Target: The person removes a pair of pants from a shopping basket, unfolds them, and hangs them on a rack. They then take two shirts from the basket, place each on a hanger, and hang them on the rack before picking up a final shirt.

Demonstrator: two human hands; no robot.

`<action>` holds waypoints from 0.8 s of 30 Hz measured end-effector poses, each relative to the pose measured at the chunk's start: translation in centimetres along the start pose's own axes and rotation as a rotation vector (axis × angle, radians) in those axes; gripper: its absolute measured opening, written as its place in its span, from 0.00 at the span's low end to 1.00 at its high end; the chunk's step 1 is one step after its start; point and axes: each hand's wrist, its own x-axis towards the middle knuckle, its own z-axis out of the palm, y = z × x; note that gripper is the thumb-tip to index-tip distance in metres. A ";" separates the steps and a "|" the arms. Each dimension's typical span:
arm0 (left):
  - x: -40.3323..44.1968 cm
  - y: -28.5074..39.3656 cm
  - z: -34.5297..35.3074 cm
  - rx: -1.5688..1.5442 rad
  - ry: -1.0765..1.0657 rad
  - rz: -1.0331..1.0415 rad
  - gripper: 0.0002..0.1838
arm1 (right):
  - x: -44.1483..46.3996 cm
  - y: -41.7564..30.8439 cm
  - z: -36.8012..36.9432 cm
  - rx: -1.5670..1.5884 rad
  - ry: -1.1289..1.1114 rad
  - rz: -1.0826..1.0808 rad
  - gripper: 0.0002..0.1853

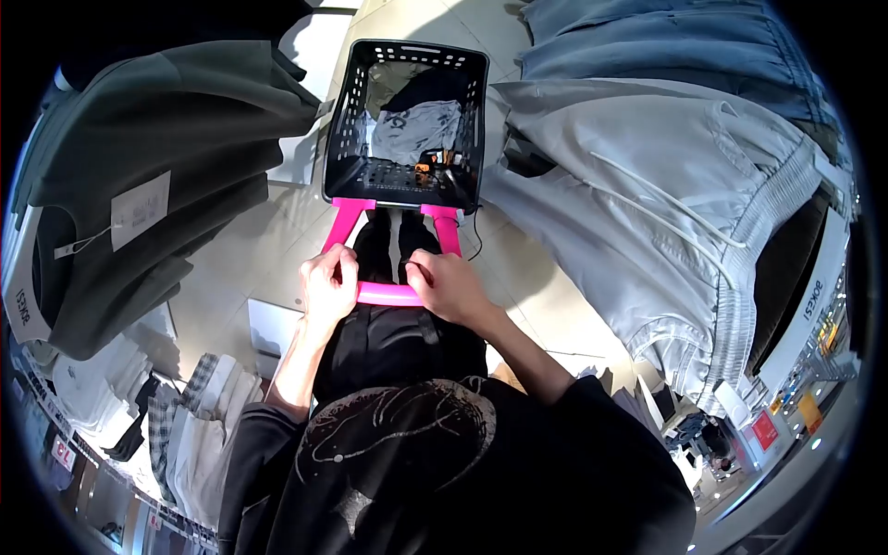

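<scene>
Head feed, single view. I see the left hand (328,276) closed around the left end of a bright pink plastic handle (388,295), and the right hand (449,279) closed around its right end; the hands are apart, a bare stretch of handle between them. The handle joins a black perforated plastic basket (479,129), which lies directly ahead of the wearer, over a pale tiled floor (231,240). Inside the basket I log a white cloth with dark print (416,132), a folded black cloth (430,90) and a small orange-and-black object (425,168), identity unclear. To the left hang dark green-grey garments (199,120) with a white paper tag (141,211). To the right: light grey drawstring trousers (601,254), blue garments (657,46) beyond them.
</scene>
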 end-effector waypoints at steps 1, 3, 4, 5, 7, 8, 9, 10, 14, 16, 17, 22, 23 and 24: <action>0.0 0.0 0.0 -0.008 0.006 0.008 0.13 | 0.0 0.3 0.3 0.028 0.036 -0.016 0.07; 0.2 -0.2 0.1 -0.024 0.023 0.036 0.13 | 0.1 0.5 0.4 0.083 0.073 -0.046 0.07; 0.1 -0.5 0.0 -0.017 0.019 0.048 0.12 | 0.1 0.4 0.2 0.109 0.071 -0.059 0.06; 0.2 -0.5 0.0 -0.023 0.021 0.076 0.12 | 0.0 0.3 0.1 0.133 0.070 -0.074 0.06; 0.5 -0.4 -0.1 -0.015 0.004 0.068 0.12 | 0.1 0.7 0.2 0.073 0.103 -0.100 0.05; 0.5 -0.2 -0.2 -0.003 -0.010 0.057 0.11 | 0.3 0.8 0.1 0.037 0.117 -0.131 0.04; 0.7 1.8 -0.6 -0.060 -0.017 -0.031 0.10 | 0.2 1.0 0.3 0.003 0.152 -0.146 0.04; 0.6 1.6 -0.4 -0.041 -0.019 -0.016 0.10 | 0.2 1.6 0.4 -0.003 0.170 -0.173 0.05; 0.4 -1.0 0.1 -0.013 0.036 0.157 0.06 | 0.2 1.2 0.7 -0.028 0.115 -0.094 0.05; -0.4 -2.4 0.7 0.033 -0.035 0.125 0.07 | 0.1 1.8 1.6 -0.107 0.063 -0.092 0.05; -0.3 -2.4 0.9 0.098 -0.049 0.123 0.08 | 0.4 2.2 1.9 -0.092 0.058 -0.076 0.06; 3.8 -0.9 1.8 0.091 -0.013 0.004 0.13 | 4.1 2.2 -0.1 -0.066 0.140 -0.016 0.09; 5.5 -0.5 1.8 0.074 -0.039 -0.032 0.14 | 5.3 2.4 -1.0 -0.101 0.218 -0.089 0.09; 7.2 -0.7 2.1 0.039 -0.047 -0.005 0.14 | 6.8 2.8 -1.7 -0.136 0.277 -0.167 0.09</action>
